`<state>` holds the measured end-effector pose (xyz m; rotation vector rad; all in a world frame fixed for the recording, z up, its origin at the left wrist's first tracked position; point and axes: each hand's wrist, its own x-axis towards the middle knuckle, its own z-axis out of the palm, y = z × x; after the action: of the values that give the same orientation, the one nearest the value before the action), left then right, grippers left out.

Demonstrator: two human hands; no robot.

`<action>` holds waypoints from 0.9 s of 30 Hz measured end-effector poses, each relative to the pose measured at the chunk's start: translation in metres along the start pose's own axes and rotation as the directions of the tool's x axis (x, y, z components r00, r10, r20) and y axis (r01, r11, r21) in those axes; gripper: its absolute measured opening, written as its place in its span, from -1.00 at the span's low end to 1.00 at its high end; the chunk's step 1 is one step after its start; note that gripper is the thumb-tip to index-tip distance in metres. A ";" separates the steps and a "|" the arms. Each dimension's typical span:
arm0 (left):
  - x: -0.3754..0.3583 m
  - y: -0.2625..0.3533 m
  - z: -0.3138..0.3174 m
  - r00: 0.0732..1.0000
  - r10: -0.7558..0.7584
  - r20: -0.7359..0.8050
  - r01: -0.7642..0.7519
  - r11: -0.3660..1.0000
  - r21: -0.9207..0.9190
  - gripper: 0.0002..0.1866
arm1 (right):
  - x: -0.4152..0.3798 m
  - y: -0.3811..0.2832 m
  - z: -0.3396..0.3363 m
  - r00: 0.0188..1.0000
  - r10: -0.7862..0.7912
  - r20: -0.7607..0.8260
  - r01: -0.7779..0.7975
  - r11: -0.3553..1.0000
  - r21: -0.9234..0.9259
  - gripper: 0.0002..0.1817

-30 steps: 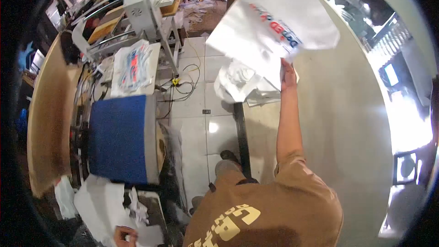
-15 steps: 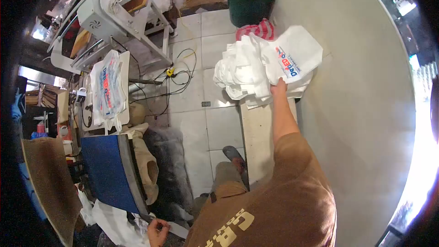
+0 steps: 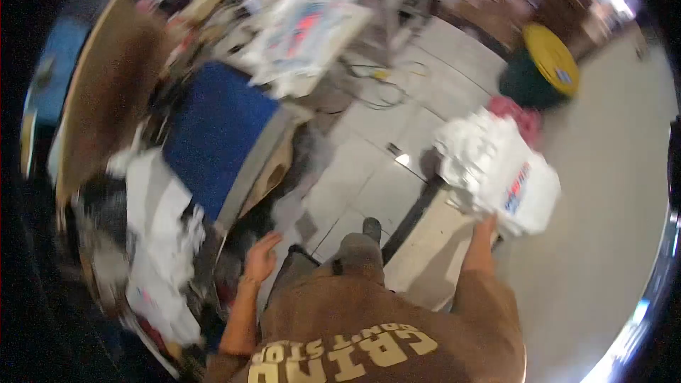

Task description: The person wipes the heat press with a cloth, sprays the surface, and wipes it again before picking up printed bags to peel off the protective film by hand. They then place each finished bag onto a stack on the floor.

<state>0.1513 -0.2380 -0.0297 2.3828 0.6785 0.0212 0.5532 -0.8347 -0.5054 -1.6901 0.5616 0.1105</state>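
My right hand (image 3: pixel 486 225) is at the near edge of a pile of white printed plastic bags (image 3: pixel 489 159), touching or almost touching the top one. Its fingers are blurred and partly hidden against the white. The pile lies on the far end of a pale bench (image 3: pixel 429 245), and the top bag carries blue and red lettering. My left hand (image 3: pixel 262 259) is held in the air in front of my body, fingers stretched out, with nothing in it. Beyond that hand is a blue padded board (image 3: pixel 220 135) with a grey edge.
A printed white bag (image 3: pixel 301 28) lies on a board at the upper left. More white bags (image 3: pixel 159 241) hang or lie at the left. Cables (image 3: pixel 383 89) cross the tiled floor. A green bin (image 3: pixel 528 78) with a yellow lid stands by the wall (image 3: pixel 603 206).
My view has swung left, so the pile now sits lower and farther right. My left hand has risen in front of me. My right hand is still at the bags' near edge.
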 end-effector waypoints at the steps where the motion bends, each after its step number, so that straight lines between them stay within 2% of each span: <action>1: -0.006 -0.004 0.009 0.996 -0.040 0.084 0.035 0.998 0.060 -0.56 | -0.014 -0.011 0.004 0.969 0.239 0.063 -0.247 0.946 0.211 -0.38; 2: -0.014 -0.010 0.022 1.000 0.002 0.013 -0.002 1.000 -0.016 -0.56 | -0.027 -0.009 0.014 0.908 0.382 0.171 -0.419 0.843 0.339 -0.43; 3: -0.024 -0.035 0.037 0.982 -0.176 0.072 0.190 0.926 -0.326 -0.64 | -0.033 0.001 0.030 0.805 0.519 0.288 -0.594 0.688 0.417 -0.47; 4: -0.027 -0.028 0.028 0.973 -0.199 0.118 0.217 0.962 -0.166 -0.69 | -0.053 0.013 0.044 0.803 0.450 0.389 -0.560 0.794 0.237 -0.58; 5: -0.032 -0.024 0.018 0.953 -0.243 0.179 0.248 0.969 -0.007 -0.73 | -0.120 -0.024 0.074 0.698 0.528 0.483 -0.617 0.786 0.032 -0.65; 6: -0.046 -0.049 0.028 0.959 -0.255 0.119 0.261 0.965 -0.037 -0.74 | -0.191 -0.107 0.114 0.472 0.756 0.454 -0.828 0.557 -0.065 -0.62; 7: -0.058 -0.078 0.034 0.965 -0.254 0.070 0.259 0.964 -0.062 -0.74 | -0.179 -0.051 0.126 0.368 0.751 0.548 -0.749 0.589 -0.305 -0.60; 8: -0.071 -0.075 0.023 0.948 -0.317 0.007 0.317 0.946 -0.075 -0.74 | -0.172 -0.067 0.146 -0.338 0.706 0.623 -0.676 0.279 -0.682 -0.63; 9: -0.076 -0.068 0.006 0.907 -0.417 -0.060 0.411 0.907 -0.091 -0.76 | -0.215 -0.100 0.168 0.232 0.858 0.458 -0.241 0.507 -0.828 -0.67; 10: -0.080 -0.071 -0.013 0.859 -0.499 -0.117 0.487 0.866 -0.115 -0.78 | -0.242 -0.127 0.187 0.245 0.815 0.525 -0.203 0.572 -0.795 -0.70; 11: -0.089 -0.087 -0.026 0.841 -0.518 -0.156 0.501 0.855 -0.136 -0.78 | -0.241 -0.126 0.212 0.236 0.809 0.538 -0.155 0.578 -0.801 -0.70; 12: -0.101 -0.112 -0.037 0.786 -0.528 -0.320 0.508 0.848 -0.151 -0.79 | -0.224 -0.098 0.235 0.206 0.696 0.687 0.090 0.686 -0.722 -0.74; 13: -0.115 -0.133 -0.050 0.709 -0.526 -0.471 0.515 0.841 -0.164 -0.80 | -0.217 -0.084 0.257 0.130 0.573 0.809 0.317 0.749 -0.582 -0.74; 14: -0.136 -0.145 -0.079 0.602 -0.531 -0.596 0.537 0.822 -0.190 -0.80 | -0.242 -0.101 0.278 0.122 0.567 0.815 0.351 0.743 -0.570 -0.74; 15: -0.150 -0.149 -0.108 0.479 -0.522 -0.705 0.559 0.801 -0.213 -0.80 | -0.266 -0.132 0.296 0.190 0.587 0.787 0.240 0.749 -0.617 -0.72; 16: -0.166 -0.173 -0.127 0.343 -0.528 -0.777 0.652 0.730 -0.208 -0.80 | -0.291 -0.163 0.310 0.255 0.610 0.750 0.123 0.749 -0.651 -0.69; 17: -0.186 -0.203 -0.145 0.204 -0.512 -0.834 0.734 0.643 -0.216 -0.80 | -0.324 -0.194 0.320 0.272 0.602 0.751 0.137 0.748 -0.649 -0.66; 18: -0.207 -0.236 -0.162 0.022 -0.558 -0.829 0.662 0.629 -0.406 -0.72 | -0.337 -0.200 0.332 0.262 0.594 0.760 0.163 0.749 -0.642 -0.66; 19: -0.234 -0.258 -0.182 -0.087 -0.646 -0.758 0.592 0.578 -0.561 -0.52 | -0.347 -0.206 0.339 0.237 0.607 0.759 0.204 0.732 -0.650 -0.64; 20: -0.260 -0.308 -0.189 -0.226 -0.706 -0.671 0.558 0.471 -0.683 -0.32 | -0.357 -0.210 0.343 0.214 0.622 0.753 0.244 0.713 -0.658 -0.63; 21: -0.286 -0.339 -0.197 -0.369 -0.681 -0.633 0.555 0.385 -0.738 -0.24 | -0.356 -0.203 0.347 0.191 0.642 0.742 0.249 0.700 -0.670 -0.61; 22: -0.305 -0.360 -0.200 -0.385 -0.682 -0.622 0.543 0.378 -0.750 -0.24 | -0.368 -0.204 0.347 0.189 0.640 0.745 0.269 0.696 -0.666 -0.61; 24: -0.329 -0.401 -0.208 -0.664 -0.455 -0.594 0.594 0.162 -0.788 -0.16 | -0.398 -0.200 0.345 0.151 0.732 0.665 0.271 0.616 -0.740 -0.66; 25: -0.331 -0.404 -0.221 -0.669 -0.462 -0.583 0.582 0.162 -0.797 -0.16 | -0.418 -0.198 0.346 0.134 0.748 0.650 0.317 0.589 -0.743 -0.67; 27: -0.333 -0.402 -0.234 -0.893 -0.277 -0.353 0.351 0.061 -0.934 -0.17 | -0.460 -0.186 0.356 0.076 0.740 0.668 0.489 0.556 -0.672 -0.67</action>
<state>-0.3671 0.0042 -0.0341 0.1173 3.0978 1.3664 0.3136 -0.3417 -0.2369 -1.8380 -0.6275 1.9868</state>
